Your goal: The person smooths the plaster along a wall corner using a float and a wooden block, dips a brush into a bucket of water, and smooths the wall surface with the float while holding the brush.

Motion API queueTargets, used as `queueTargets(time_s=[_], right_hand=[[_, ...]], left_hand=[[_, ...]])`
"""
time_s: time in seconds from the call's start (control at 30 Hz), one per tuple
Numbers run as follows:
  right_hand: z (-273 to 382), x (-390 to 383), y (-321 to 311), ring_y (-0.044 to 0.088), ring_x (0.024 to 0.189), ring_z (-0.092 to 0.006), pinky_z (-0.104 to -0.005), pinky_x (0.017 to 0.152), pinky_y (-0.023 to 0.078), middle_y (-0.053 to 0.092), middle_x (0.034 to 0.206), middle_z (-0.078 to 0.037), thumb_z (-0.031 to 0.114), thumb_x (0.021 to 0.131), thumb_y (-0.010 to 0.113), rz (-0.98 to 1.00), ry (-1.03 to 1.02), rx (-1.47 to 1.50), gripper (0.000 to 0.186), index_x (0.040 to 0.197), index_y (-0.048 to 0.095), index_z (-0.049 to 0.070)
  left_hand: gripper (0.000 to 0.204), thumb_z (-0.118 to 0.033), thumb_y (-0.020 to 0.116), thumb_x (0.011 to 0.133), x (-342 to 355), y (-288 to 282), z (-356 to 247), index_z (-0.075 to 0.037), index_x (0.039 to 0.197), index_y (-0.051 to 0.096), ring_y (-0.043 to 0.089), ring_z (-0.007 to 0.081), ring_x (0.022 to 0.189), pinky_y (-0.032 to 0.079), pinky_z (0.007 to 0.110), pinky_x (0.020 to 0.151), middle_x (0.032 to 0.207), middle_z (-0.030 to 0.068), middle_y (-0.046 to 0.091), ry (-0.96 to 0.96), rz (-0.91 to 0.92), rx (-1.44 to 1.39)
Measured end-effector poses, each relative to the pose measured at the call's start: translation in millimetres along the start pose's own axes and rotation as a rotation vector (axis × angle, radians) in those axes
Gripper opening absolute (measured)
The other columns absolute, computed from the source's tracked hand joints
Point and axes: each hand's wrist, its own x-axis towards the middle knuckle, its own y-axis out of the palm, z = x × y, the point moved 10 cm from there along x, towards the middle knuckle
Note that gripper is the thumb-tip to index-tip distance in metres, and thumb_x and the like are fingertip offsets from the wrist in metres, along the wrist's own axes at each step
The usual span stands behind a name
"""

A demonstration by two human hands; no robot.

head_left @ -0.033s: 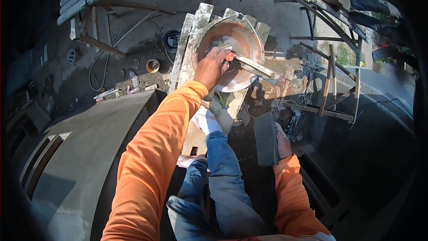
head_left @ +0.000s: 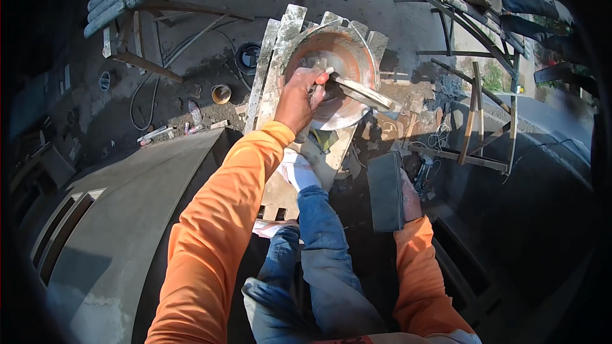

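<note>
Left hand [head_left: 298, 99] over basin [head_left: 355, 54], 12 o'clock, grip unclear | right hand [head_left: 411, 199] clasps grey board [head_left: 385, 191], 4 o'clock | best held steady

Matt handheld board [head_left: 385, 192], perhaps plastic; rough, weathered wooden planks [head_left: 264, 64].
</note>
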Motion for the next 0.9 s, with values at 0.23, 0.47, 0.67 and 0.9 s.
queueTargets(time_s=[0.23, 0.47, 0.67, 0.9], right_hand=[[10, 73, 44, 0.058, 0.106, -0.0179, -0.0312, 0.090, 0.049, 0.056, 0.121, -0.009, 0.008, 0.095, 0.047, 0.065, -0.083, -0.296, 0.040, 0.135, 0.041, 0.004], [-24, 72, 207, 0.047, 0.121, -0.0218, -0.0382, 0.106, 0.035, 0.048, 0.132, -0.008, 0.001, 0.090, 0.047, 0.442, 0.076, 0.128, 0.046, 0.135, 0.039, 0.006], [27, 82, 272, 0.047, 0.122, -0.0243, -0.0424, 0.106, 0.037, 0.049, 0.131, -0.010, -0.002, 0.088, 0.048, 0.595, -0.113, 0.101, 0.047, 0.133, 0.040, 0.008], [32, 50, 317, 0.054, 0.114, -0.0208, -0.0370, 0.100, 0.042, 0.054, 0.123, -0.007, 0.002, 0.091, 0.051, 0.728, 0.035, -0.154, 0.040, 0.130, 0.043, 0.007]], left_hand=[[0.012, -0.014, 0.048, 0.096, -120, -85, 32, -0.004, 0.103, 0.049, 0.065, 0.0210, 0.081, 0.056, 0.032, 0.072, 0.093, 0.0096, 0.059, -0.901, -0.657, -1.215], [0.005, -0.012, 0.052, 0.093, -187, -124, 4, -0.011, 0.098, 0.051, 0.062, 0.0186, 0.082, 0.054, 0.031, 0.076, 0.093, 0.0054, 0.059, -1.094, -0.791, -1.287], [0.013, -0.016, 0.049, 0.095, -259, -169, -12, -0.005, 0.101, 0.050, 0.063, 0.0202, 0.076, 0.056, 0.033, 0.067, 0.088, 0.0100, 0.060, -1.137, -1.036, -1.224], [0.012, -0.014, 0.051, 0.092, -276, -215, -20, -0.005, 0.100, 0.051, 0.062, 0.0191, 0.077, 0.055, 0.031, 0.071, 0.090, 0.0103, 0.060, -1.072, -1.255, -1.319]])
